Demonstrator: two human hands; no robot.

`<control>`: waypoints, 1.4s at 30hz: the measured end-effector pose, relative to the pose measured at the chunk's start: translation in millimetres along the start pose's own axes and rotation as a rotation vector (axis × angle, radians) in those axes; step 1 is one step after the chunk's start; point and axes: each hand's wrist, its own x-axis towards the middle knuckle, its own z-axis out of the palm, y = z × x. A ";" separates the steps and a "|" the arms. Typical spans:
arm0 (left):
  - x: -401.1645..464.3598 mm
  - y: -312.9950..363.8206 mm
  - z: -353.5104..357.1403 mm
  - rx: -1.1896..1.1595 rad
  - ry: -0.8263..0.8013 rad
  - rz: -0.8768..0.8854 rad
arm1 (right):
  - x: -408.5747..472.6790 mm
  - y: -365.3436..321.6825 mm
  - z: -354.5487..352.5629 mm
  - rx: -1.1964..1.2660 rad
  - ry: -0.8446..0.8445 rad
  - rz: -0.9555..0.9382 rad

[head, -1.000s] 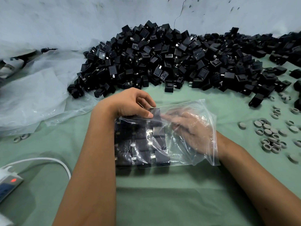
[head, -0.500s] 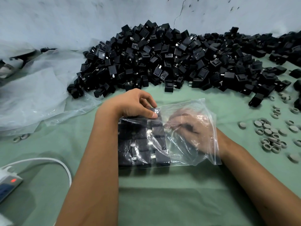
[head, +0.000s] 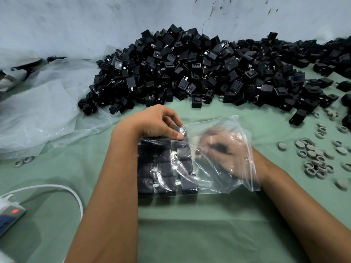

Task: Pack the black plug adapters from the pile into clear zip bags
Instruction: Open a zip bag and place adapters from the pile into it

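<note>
Left hand (head: pixel 152 122) pinches the bag (head: pixel 218 158) and the adapter under it at the bag's 12 o'clock corner. Right hand (head: pixel 226 150) is inside the bag, fingers curled; can't tell if it holds an adapter. Step looks like seating adapters (head: pixel 167 166) in rows, bag's 9 o'clock half full. Next: probably pull the hand out, grab more from the pile (head: pixel 199 73) at 12. Grey rings (head: pixel 313 158) at 3, loose plastic sheet (head: pixel 38 111) at 10, power strip (head: pixel 9 215) at 8. Path to the pile is unobstructed.
</note>
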 end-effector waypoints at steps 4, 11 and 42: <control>0.2 -1.0 -0.1 0.006 0.007 0.004 | -1.3 4.4 -2.4 0.277 -0.168 0.109; 0.2 -1.1 -0.2 0.001 0.006 0.003 | -1.5 3.6 -4.1 0.319 -0.201 0.140; 1.5 -1.5 0.2 0.001 0.014 0.006 | 2.5 6.3 -6.1 0.307 -0.440 0.024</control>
